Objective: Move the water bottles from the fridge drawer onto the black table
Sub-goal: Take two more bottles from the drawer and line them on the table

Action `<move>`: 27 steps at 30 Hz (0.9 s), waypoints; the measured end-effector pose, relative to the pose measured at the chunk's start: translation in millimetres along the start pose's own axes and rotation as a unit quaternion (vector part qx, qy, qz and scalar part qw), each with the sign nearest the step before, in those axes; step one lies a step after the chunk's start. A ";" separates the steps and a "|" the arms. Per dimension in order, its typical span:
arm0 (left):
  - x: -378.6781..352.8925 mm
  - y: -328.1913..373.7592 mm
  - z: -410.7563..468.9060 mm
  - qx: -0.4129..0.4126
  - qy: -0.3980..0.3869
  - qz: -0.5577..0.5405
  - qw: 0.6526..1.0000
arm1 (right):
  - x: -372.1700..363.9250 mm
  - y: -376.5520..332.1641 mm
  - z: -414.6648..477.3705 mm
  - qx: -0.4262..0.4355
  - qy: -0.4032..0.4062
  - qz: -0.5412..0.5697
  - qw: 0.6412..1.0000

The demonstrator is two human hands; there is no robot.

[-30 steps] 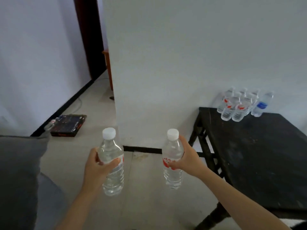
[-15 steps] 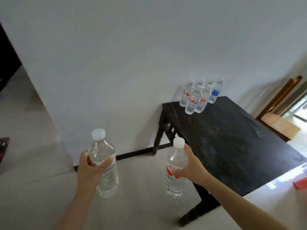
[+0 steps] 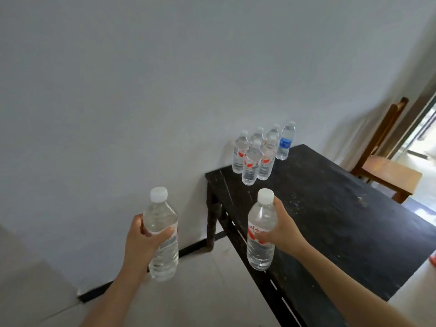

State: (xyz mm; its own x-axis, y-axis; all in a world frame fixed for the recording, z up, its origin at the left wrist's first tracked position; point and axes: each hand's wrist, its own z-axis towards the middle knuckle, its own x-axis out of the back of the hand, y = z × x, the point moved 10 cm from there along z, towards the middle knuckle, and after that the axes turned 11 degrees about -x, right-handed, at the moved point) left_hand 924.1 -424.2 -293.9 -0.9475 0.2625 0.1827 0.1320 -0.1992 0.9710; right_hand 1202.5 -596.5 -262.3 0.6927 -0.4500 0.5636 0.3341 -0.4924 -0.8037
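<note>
- Bottles upright: our left hand [image 3: 141, 237] grips the left bottle [image 3: 162, 232] off the tabletop [image 3: 342, 220]; our right hand [image 3: 282, 230] grips the right bottle [image 3: 260, 230] over its left edge.
- We should land each base flat beside the cluster [image 3: 257, 156] in the far-left corner.

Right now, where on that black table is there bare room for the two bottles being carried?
The black table is bare from the standing bottles in its far wall-side corner to the near edge, and across toward the wooden chair. Only that corner is crowded.
</note>
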 end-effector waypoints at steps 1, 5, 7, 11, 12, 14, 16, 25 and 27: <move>-5.7 2.7 10.3 -0.006 0.007 -0.003 1.000 | 3.4 -1.8 11.2 0.005 -0.004 0.002 1.000; -42.6 1.0 35.3 -0.003 0.010 -0.004 1.000 | 19.1 10.1 45.3 0.009 -0.016 0.017 1.000; -70.2 -7.7 41.0 0.008 -0.012 0.008 1.000 | 29.1 29.3 59.2 -0.011 -0.014 0.021 1.000; -138.6 -22.5 55.2 0.020 -0.081 0.014 0.996 | 62.4 68.4 82.0 -0.059 0.023 0.028 0.998; -161.2 -24.4 62.3 0.019 -0.101 0.016 0.995 | 75.2 80.4 89.3 -0.074 0.041 0.036 0.996; -201.0 -24.2 73.3 0.016 -0.142 0.012 0.990 | 97.3 96.4 99.7 -0.091 0.079 0.042 0.992; -254.9 -26.9 90.6 0.013 -0.195 -0.011 0.981 | 124.5 118.8 116.7 -0.117 0.127 0.041 0.984; -460.0 -9.3 160.6 -0.007 -0.303 -0.099 0.948 | 202.9 154.0 211.9 -0.186 0.248 0.002 0.951; -493.7 -5.6 169.1 -0.005 -0.309 -0.108 0.945 | 214.7 155.9 234.2 -0.200 0.257 -0.006 0.945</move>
State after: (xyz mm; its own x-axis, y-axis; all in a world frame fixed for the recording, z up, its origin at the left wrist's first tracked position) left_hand 1440.4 -393.0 -363.4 -0.5998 0.7992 0.0385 -0.0513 -0.0864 0.9949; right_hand 1553.1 -595.5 -311.3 0.2541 -0.6947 0.6730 -0.0004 -0.6959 -0.7182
